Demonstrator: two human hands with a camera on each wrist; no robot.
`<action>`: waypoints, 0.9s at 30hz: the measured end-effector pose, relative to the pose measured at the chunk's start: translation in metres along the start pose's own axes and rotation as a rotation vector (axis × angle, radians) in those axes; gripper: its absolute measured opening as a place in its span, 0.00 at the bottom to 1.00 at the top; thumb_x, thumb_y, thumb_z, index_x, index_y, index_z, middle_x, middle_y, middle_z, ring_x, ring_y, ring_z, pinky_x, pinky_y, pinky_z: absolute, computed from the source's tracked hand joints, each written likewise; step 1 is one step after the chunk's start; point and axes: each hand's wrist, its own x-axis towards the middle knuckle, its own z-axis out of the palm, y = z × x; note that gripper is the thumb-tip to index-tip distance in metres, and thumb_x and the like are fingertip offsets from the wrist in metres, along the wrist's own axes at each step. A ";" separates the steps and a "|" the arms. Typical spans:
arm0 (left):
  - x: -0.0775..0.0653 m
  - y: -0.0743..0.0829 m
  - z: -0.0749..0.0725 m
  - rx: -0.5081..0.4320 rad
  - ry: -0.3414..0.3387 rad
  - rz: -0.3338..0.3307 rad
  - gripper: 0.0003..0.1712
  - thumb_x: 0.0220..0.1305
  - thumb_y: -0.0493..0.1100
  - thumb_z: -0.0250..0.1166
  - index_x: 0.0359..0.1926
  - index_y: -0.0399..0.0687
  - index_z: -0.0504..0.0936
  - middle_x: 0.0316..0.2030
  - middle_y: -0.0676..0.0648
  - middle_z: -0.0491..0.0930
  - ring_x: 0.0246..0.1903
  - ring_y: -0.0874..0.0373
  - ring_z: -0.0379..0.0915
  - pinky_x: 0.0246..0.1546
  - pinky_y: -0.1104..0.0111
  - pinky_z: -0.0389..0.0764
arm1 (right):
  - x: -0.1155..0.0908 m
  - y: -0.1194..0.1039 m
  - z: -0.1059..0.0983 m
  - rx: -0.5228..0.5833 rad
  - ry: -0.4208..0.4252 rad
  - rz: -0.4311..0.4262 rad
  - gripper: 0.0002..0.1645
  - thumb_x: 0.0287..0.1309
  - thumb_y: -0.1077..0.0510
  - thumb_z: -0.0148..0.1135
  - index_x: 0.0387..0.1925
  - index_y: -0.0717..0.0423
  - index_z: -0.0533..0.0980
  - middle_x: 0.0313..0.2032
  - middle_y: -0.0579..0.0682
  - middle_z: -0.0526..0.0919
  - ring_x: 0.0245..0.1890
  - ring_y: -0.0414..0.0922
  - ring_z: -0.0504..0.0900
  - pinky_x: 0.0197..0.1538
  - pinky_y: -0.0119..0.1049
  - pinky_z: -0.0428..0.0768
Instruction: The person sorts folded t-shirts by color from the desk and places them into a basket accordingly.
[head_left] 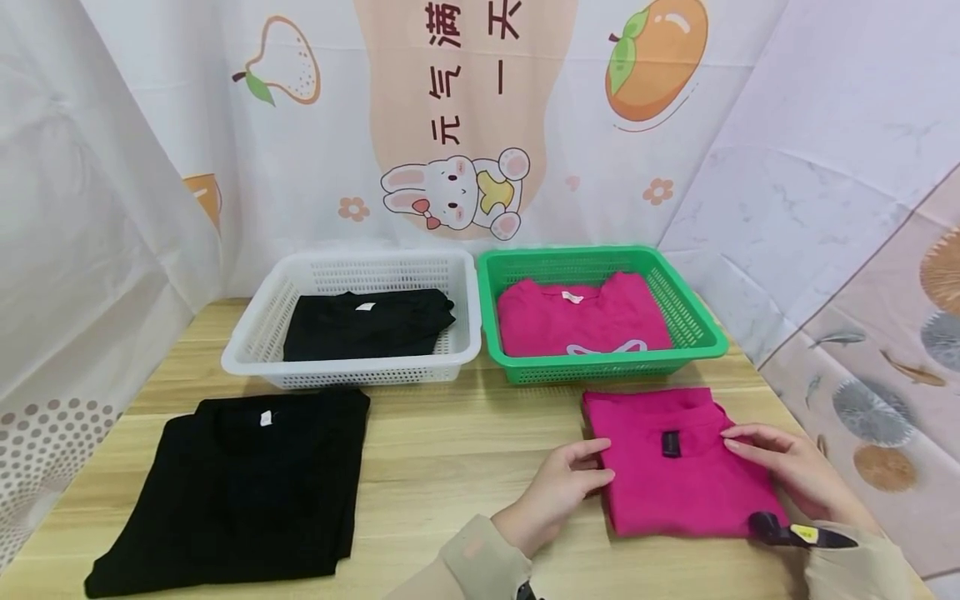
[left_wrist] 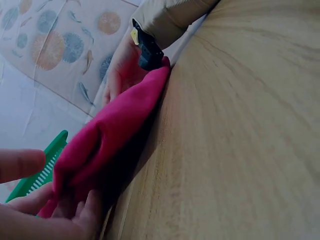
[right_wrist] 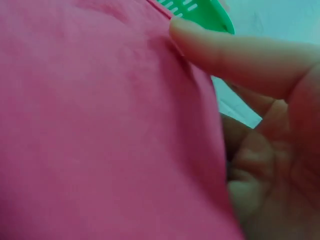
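Wood-grain worktop [head_left: 450, 467]: fingers of left hand [head_left: 557, 490] and right hand [head_left: 801, 472] pinch pink shirt [head_left: 686, 492] at opposite edges; any lift should stay level.

I can't read the black tag [head_left: 671, 444]. The pink shirt [head_left: 690, 496] hides at least 1 right hand [head_left: 810, 475] fingertip.

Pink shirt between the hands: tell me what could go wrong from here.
The left hand and right hand touch the pink shirt only near its edges, so its folds might slip if lifted. The green basket already holds another shirt, which could rumple if this one lands on it.
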 end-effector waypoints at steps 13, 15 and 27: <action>-0.004 0.000 -0.014 0.006 -0.048 -0.010 0.26 0.66 0.29 0.60 0.65 0.39 0.74 0.49 0.45 0.81 0.40 0.55 0.84 0.40 0.63 0.87 | 0.005 -0.014 0.020 0.189 -0.275 0.113 0.26 0.72 0.68 0.47 0.66 0.48 0.74 0.56 0.29 0.80 0.51 0.32 0.81 0.46 0.33 0.85; -0.006 0.004 -0.019 0.075 -0.039 0.029 0.25 0.65 0.29 0.61 0.63 0.39 0.75 0.50 0.46 0.81 0.39 0.56 0.85 0.37 0.65 0.87 | 0.004 -0.018 0.022 0.223 -0.315 0.074 0.27 0.72 0.70 0.45 0.66 0.49 0.74 0.57 0.31 0.80 0.53 0.32 0.80 0.48 0.34 0.85; -0.025 0.056 -0.033 0.297 0.024 0.190 0.37 0.53 0.33 0.74 0.65 0.53 0.75 0.51 0.48 0.82 0.43 0.62 0.80 0.42 0.73 0.82 | 0.011 -0.065 0.028 0.421 -0.510 -0.142 0.39 0.65 0.82 0.37 0.70 0.52 0.68 0.60 0.47 0.80 0.56 0.43 0.82 0.51 0.41 0.85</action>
